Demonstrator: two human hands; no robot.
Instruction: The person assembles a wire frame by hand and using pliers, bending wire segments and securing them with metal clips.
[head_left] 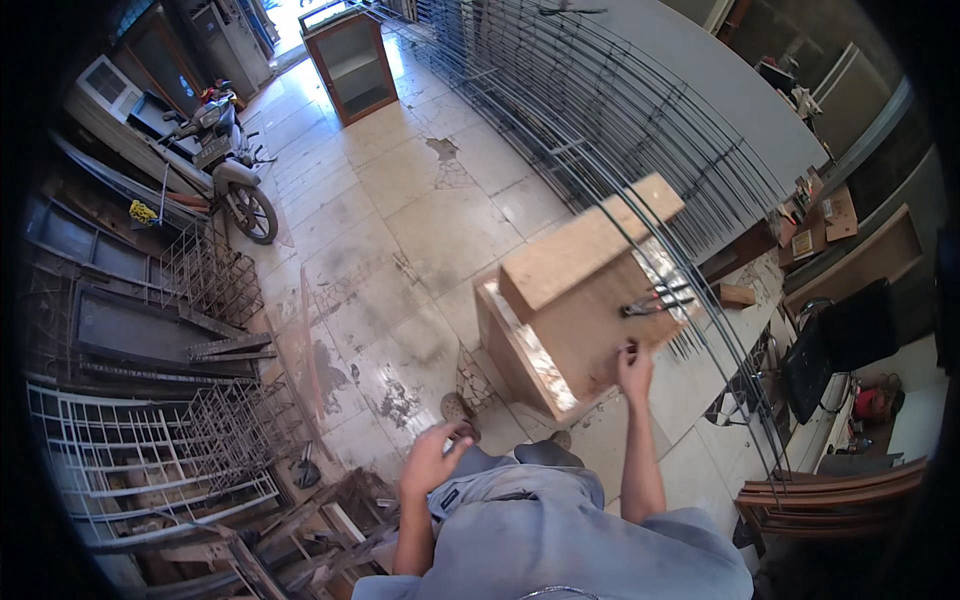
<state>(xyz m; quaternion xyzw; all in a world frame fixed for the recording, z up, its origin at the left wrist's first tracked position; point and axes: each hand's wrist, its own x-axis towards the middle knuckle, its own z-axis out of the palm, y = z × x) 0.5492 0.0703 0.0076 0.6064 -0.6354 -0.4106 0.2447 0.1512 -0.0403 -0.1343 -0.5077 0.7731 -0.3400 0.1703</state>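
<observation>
In front of me stands a wooden box-like stand (590,345) with a raised block (590,245) along its far side. My right hand (634,370) is over its near right part, fingers pinched together; whatever is between them is too small to make out. Just beyond that hand, pliers (655,302) with dark and red handles lie on the wood. Long thin steel rods (705,300) cross the stand's right end. My left hand (432,458) hangs by my left thigh, fingers loosely bent, thumb apart, holding nothing that I can see.
A large bundle of rods and wire mesh (610,95) runs along the far right. Metal grilles (150,450) and frames crowd the left side. A motorcycle (230,170) and a glass-fronted cabinet (350,65) stand farther off. A black chair (840,335) is at right.
</observation>
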